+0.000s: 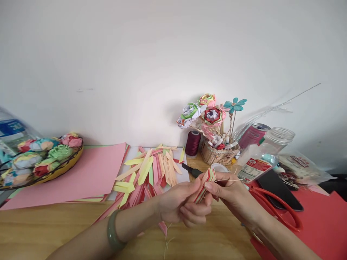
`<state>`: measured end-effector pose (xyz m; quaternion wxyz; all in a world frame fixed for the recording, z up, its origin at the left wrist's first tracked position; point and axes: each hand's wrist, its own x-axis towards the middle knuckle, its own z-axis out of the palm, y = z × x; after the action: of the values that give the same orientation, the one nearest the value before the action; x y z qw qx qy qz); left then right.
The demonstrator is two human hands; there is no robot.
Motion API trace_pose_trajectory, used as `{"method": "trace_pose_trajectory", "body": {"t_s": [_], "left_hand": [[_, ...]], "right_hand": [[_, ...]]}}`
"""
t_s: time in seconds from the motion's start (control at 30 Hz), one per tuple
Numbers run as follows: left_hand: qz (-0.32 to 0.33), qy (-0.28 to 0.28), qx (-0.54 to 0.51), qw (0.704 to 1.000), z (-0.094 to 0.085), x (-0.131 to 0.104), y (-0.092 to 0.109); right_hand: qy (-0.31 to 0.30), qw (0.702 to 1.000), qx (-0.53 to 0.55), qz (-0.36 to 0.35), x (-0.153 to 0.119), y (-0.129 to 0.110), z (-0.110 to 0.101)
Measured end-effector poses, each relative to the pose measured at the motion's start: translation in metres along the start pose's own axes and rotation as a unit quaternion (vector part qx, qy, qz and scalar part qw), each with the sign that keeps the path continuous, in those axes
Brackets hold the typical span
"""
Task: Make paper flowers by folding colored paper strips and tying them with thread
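- Both our hands are closed on one small stack of folded paper strips (204,188), layered in red, green, peach and white.
- With our left hand (176,204) we cradle it from below, thumb along its side and fingers curled underneath.
- With our right hand (230,187) we pinch it near the upper end, thumb pressed on the layers.
- We have it raised in front of us, over the wooden table (225,231), just right of the loose paper strips (159,166).
- Pale thread (233,180) runs from near the stack's upper end across our right hand; we cannot tell whether it is tied around the layers.
- We judge the step in hand to be gathering and squaring the folded pieces, perhaps securing them.
- To our mind, the next move calls for firm, even pressure from the left, so the layers stay flush while the right fingers work freely.
- Red-handled scissors (294,218) lie just beyond our right hand, within easy reach.
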<state>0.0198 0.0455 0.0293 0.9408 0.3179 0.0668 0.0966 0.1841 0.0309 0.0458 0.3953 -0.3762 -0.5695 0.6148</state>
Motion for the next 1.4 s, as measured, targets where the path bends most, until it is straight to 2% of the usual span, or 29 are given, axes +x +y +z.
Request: {"method": "trace_pose_trajectory", "body": {"t_s": [0.23,0.37,0.57,0.7,0.77,0.83,0.9,1.0,1.07,1.13,1.4], "left_hand": [[0.001,0.006,0.006,1.000,0.001,0.002,0.000],[0.000,0.003,-0.003,1.000,0.001,0.003,0.002],[0.041,-0.006,0.014,0.999,-0.008,0.009,0.000],[0.102,0.027,0.023,0.994,-0.009,0.013,-0.004],[0.146,0.082,-0.007,0.986,-0.007,0.013,-0.001],[0.199,0.154,-0.058,0.966,-0.003,0.012,0.004],[0.248,0.205,-0.103,0.941,0.001,0.011,0.009],[0.279,0.220,-0.132,0.925,0.006,0.008,0.012],[0.277,0.214,-0.137,0.927,0.009,0.007,0.011],[0.267,0.209,-0.141,0.930,0.010,0.008,0.008],[0.240,0.190,-0.177,0.935,0.007,0.015,0.000]], "right_hand": [[0.034,0.999,0.026,0.004,0.002,0.002,-0.003],[0.030,0.998,0.044,0.020,0.003,0.002,-0.005],[0.033,0.996,0.062,0.056,0.006,0.002,-0.005],[0.056,0.997,0.020,0.053,0.009,0.004,-0.005],[0.095,0.995,-0.030,0.011,0.009,0.005,-0.005],[0.166,0.977,-0.114,-0.064,0.008,0.006,-0.004],[0.212,0.936,-0.234,-0.153,0.006,0.008,0.000],[0.188,0.863,-0.399,-0.248,0.001,0.010,0.010],[0.174,0.833,-0.453,-0.266,-0.001,0.012,0.018],[0.175,0.825,-0.470,-0.261,-0.002,0.015,0.024],[0.212,0.830,-0.462,-0.231,0.000,0.021,0.031]]}}
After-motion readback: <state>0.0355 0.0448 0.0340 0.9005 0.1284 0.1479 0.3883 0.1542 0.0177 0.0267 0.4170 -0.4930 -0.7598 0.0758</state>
